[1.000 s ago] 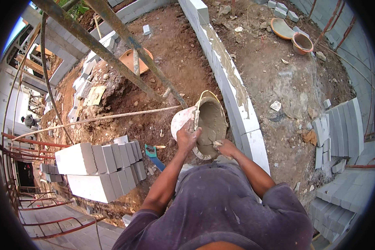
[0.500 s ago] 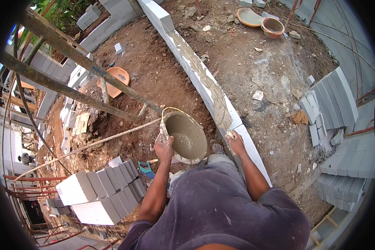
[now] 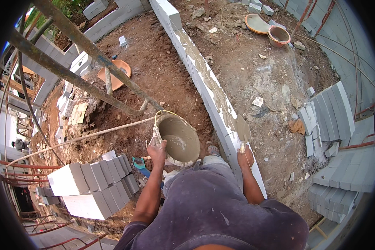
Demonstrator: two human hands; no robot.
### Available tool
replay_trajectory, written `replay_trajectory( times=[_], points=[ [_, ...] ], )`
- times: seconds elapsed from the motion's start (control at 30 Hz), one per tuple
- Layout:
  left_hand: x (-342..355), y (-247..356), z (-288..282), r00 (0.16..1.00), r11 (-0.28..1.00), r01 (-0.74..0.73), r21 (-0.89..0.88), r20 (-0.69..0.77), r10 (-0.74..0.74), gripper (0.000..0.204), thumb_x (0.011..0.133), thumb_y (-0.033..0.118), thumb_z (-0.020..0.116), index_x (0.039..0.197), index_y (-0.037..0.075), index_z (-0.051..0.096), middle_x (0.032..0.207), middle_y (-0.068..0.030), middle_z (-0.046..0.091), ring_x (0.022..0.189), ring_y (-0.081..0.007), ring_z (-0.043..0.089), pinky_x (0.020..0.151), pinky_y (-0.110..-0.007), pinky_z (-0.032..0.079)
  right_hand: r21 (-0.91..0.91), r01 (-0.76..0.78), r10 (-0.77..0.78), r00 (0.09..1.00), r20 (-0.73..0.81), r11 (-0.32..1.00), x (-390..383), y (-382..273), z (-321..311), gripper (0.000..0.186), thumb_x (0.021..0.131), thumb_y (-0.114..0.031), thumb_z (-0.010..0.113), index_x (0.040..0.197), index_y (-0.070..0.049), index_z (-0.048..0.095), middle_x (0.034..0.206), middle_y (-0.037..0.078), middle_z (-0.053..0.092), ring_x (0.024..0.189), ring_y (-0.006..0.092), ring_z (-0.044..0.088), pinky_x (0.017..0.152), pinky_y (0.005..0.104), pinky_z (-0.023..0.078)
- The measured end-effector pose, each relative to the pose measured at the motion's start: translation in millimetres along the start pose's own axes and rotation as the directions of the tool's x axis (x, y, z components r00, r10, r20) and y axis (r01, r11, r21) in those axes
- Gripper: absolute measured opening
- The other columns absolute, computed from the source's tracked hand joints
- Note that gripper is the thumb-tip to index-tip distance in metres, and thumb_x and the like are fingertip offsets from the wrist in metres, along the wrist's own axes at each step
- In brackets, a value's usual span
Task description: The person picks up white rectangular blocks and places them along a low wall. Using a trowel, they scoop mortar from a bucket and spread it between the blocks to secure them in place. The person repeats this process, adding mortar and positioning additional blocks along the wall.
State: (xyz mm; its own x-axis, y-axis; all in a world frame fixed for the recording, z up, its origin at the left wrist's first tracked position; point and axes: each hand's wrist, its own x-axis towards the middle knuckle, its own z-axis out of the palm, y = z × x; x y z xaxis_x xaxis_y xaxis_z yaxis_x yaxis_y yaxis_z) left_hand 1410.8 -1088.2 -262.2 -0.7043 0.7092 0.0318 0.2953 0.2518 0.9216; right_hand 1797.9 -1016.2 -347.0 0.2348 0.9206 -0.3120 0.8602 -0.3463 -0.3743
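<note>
**Mortar point(image 3: 206, 71) on much of wall point(image 3: 210, 105), near end bare**

Wall: seen running from upper centre down to the person's right side. Its top is coated with mortar from the raised block point(image 3: 166, 14) at the far end to just ahead of the right hand point(image 3: 245, 157). Pale surface is left showing along the edges of the coat. Beyond the hand, toward the person's body, no mortar is seen on the top. Coating judged well along; the near stretch appears undone, and no block is set on the coated part.

Block stacks: one point(image 3: 93, 183) noted on the ground at left, another point(image 3: 330, 112) at right, beyond the wall.

Bucket point(image 3: 181, 163): held tilted in front of the body, left of the wall and apart from it. Mortar is seen inside, so the supply is not used up; depth cannot be told.

Left hand point(image 3: 157, 153): fingers closed on the bucket's near-left rim, thumb over the edge.

Right hand: fingers curled around the pale handle of what is taken for a trowel point(image 3: 242, 147), at the wall top. Its blade cannot be told apart from the mortar.
</note>
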Motion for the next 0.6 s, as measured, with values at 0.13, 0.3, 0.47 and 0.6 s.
replay_trajectory(
  times=[0.13,0.3,0.47,0.6],
  points=[
    [-4,2,-12,0.999,0.999,0.032,0.043,-0.007,-0.031,0.029,0.082,0.016,0.073,0.103,-0.003,0.070,0.084,-0.0067,0.069,0.077,-0.0143,0.059,0.075,-0.034,0.049,-0.085,0.024,-0.023,1.000,0.019,0.996,17,-27,-2,0.042,0.090,-0.033,0.070,0.124,-0.011,0.057,0.110,0.019,0.068,0.104,0.0419,0.067,0.086,0.0550,0.053],
    [-2,-16,-17,0.997,0.996,0.076,-0.040,0.027,-0.075,0.033,0.080,0.013,0.073,0.109,-0.003,0.071,0.090,-0.0079,0.073,0.080,-0.0170,0.065,0.078,-0.035,0.052,-0.148,0.100,-0.104,0.994,-0.016,0.984,75,-66,19,0.041,0.090,-0.031,0.069,0.124,-0.012,0.056,0.110,0.019,0.067,0.106,0.0429,0.066,0.087,0.0565,0.053],
    [-2,-29,-35,0.996,0.996,0.043,-0.074,0.080,-0.037,0.041,0.080,0.012,0.074,0.118,-0.002,0.069,0.098,-0.0097,0.074,0.087,-0.0174,0.067,0.085,-0.034,0.052,-0.114,0.109,-0.114,0.993,-0.031,0.987,67,-102,13,0.041,0.090,-0.028,0.069,0.126,-0.010,0.059,0.114,0.021,0.069,0.108,0.0414,0.066,0.091,0.0522,0.054],
    [-3,-21,-49,0.993,0.998,-0.054,-0.042,0.105,0.058,0.039,0.080,0.015,0.074,0.116,-0.001,0.070,0.093,-0.0107,0.074,0.083,-0.0188,0.067,0.081,-0.035,0.053,0.150,0.134,-0.156,0.977,0.147,0.980,-28,-111,-6,0.043,0.091,-0.030,0.068,0.127,-0.009,0.061,0.117,0.022,0.070,0.109,0.0433,0.066,0.091,0.0506,0.054]
  ],
)
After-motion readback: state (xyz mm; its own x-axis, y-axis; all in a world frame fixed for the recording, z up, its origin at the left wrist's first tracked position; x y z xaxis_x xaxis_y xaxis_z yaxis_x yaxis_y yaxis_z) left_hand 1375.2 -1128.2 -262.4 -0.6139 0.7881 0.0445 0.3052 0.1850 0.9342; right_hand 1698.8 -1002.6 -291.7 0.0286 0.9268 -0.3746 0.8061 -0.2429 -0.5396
